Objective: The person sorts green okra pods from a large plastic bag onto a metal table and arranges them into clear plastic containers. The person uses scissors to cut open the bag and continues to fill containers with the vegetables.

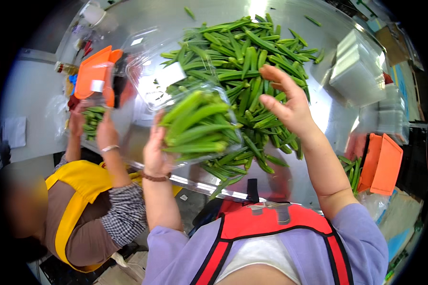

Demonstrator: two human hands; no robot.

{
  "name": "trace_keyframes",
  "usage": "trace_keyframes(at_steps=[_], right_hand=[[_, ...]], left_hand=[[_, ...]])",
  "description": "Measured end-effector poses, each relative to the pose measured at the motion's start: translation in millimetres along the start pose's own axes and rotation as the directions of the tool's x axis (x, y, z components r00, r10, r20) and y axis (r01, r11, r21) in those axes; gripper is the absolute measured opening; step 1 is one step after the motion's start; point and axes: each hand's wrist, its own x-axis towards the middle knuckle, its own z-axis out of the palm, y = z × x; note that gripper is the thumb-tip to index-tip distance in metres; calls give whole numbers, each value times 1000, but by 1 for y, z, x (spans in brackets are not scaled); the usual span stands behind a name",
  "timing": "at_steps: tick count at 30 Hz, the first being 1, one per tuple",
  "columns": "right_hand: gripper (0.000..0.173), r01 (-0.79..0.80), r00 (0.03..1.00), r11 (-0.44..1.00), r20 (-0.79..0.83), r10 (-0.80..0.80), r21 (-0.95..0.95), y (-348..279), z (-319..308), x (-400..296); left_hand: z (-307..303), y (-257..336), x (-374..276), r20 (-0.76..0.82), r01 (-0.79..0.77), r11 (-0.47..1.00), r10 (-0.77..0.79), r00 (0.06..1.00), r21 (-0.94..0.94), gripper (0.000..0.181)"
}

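Observation:
My left hand (157,149) holds a clear plastic clamshell box by its left side; its base is filled with green okra pods (196,124) and its transparent lid (133,71) stands open beyond it. A white rectangle shows on the lid. To the right, my right hand (289,103) is raised with fingers apart and nothing in it, above a large heap of loose okra (249,60) on the metal table (328,117).
A co-worker in a yellow apron (89,178) handles okra at the left, beside an orange bin (92,76). Stacked clear containers (358,71) stand at the right, above another orange bin (385,164). Stray pods (312,20) lie around the heap.

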Motion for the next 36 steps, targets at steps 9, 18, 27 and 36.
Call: trace_keyframes(at_steps=[9,18,27,36], right_hand=[[38,-148,988,943,-77,131,-298,30,-50,-112],[26,-240,971,913,-95,221,-329,44,-49,-151],[35,-236,906,662,-407,-115,-712,79,-175,-143],[41,-234,963,462,-268,-9,-856,152,-390,-43]], left_hand=[[-111,22,106,-182,-408,912,410,894,48,37],[-181,28,111,-681,-61,859,444,582,508,76],[-45,-113,-117,-162,174,-375,63,985,911,47],[-28,-88,-101,-180,139,-236,-159,971,962,39]])
